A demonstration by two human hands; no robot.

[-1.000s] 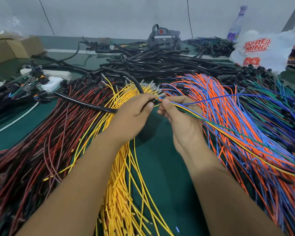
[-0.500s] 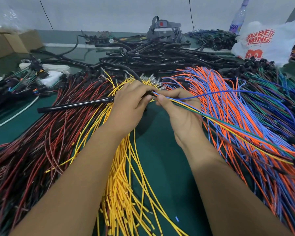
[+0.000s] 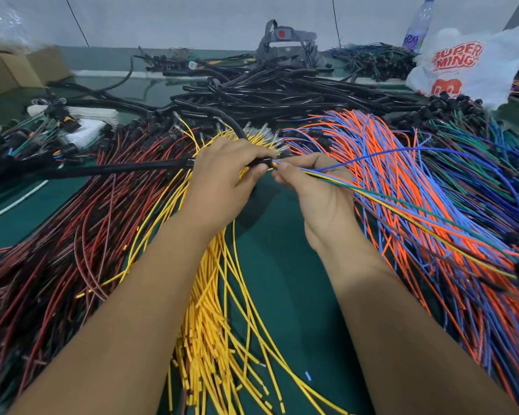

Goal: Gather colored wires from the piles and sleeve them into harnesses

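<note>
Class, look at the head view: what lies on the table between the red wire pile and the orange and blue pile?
Head view: the yellow wire pile, then bare green table.

The white plastic bag [image 3: 474, 70] at the back right says "SUPER MING" in big red letters. Below the words is a red picture, partly hidden. The bottle [image 3: 418, 25] behind it has a label too blurry to read.

glossy black plastic sleeve [image 3: 138, 168], smooth plastic-coated yellow wires [image 3: 210, 310], matt green tabletop [image 3: 282, 280], crinkled plastic bag [image 3: 468, 70]
</note>
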